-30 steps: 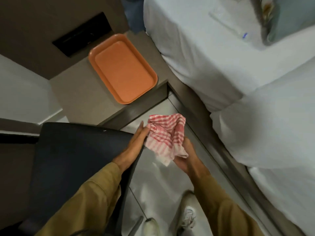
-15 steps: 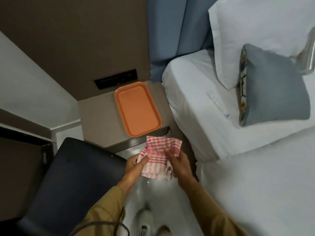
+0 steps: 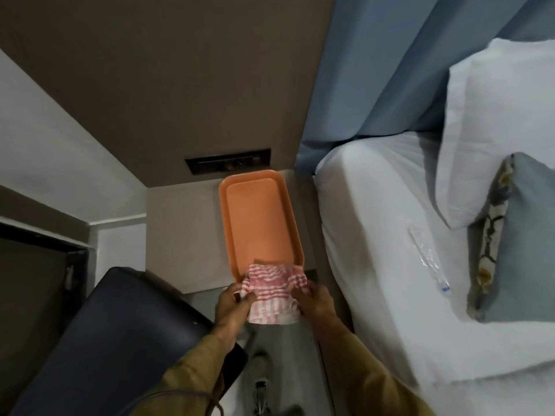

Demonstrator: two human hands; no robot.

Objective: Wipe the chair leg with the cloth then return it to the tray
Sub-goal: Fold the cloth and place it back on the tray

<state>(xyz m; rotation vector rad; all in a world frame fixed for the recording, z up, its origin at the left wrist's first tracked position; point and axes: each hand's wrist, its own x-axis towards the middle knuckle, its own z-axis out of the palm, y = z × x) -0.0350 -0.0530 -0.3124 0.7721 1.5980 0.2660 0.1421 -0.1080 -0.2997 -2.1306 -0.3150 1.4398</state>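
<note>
Where it hung short before, the cloth (image 3: 274,291), pinched by both hands' fingers (image 3: 244,298), now overlaps the tray (image 3: 259,223).

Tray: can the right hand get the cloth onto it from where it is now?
Probably yes. The right hand and left hand hold the cloth at the tray near edge, its top already overlapping the rim. The tray is bare and nothing stands between.

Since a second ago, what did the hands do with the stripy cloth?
Both hands, left hand and right hand, carried the red-striped cloth up and forward from beside the chair until its far edge overlaps the near rim of the orange tray. The left hand took hold too. The tray stayed empty on the bedside table.
</note>
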